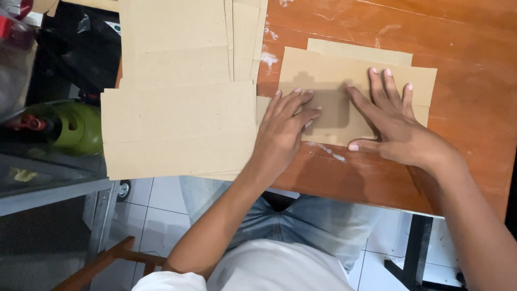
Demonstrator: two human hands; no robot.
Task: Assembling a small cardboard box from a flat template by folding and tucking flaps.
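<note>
So both hands are flat, fingers spread, gripping nothing: left hand (283, 132) and right hand (390, 126) press the brown paper piece (355, 81) near the desk's (463, 32) front edge. Keep pressure even, I'd say, so it doesn't slide.

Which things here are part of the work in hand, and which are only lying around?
In use:
left hand and right hand, flat on the folded brown paper piece
stack of brown paper sheets
wooden table

Lying about:
green object beside the table
wooden chair
</note>
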